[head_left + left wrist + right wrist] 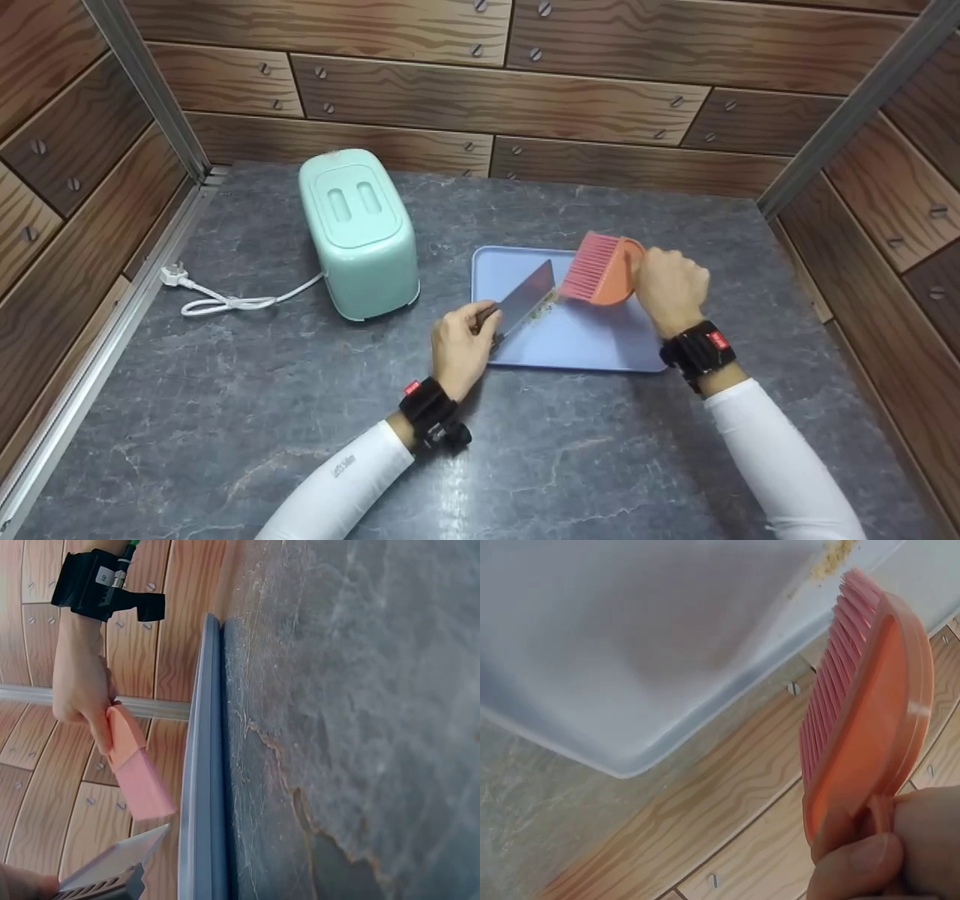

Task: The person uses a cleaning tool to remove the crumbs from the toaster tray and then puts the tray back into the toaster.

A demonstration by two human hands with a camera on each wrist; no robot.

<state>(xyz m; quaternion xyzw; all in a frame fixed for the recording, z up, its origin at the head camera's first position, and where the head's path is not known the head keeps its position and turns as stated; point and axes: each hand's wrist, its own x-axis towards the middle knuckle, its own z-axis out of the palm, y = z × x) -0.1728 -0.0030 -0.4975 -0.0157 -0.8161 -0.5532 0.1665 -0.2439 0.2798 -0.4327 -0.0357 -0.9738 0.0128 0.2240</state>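
Note:
My left hand (461, 346) pinches a thin metal crumb tray (527, 296) by its dark, ridged end (112, 886), holding the sheet tilted over a light blue tray (592, 341). My right hand (673, 289) grips the handle of an orange hand brush (619, 276) with pink bristles. The bristle tips are close to the far edge of the crumb tray; whether they touch it I cannot tell. Yellowish crumbs (832, 559) lie on the blue tray, below the sheet and the brush.
A mint green toaster (367, 225) stands left of the blue tray, its two-slot-marked face up. Its white cord (240, 302) and plug (175, 275) lie on the grey marbled tabletop (300, 420). Wood-patterned walls (495, 97) enclose the back and both sides.

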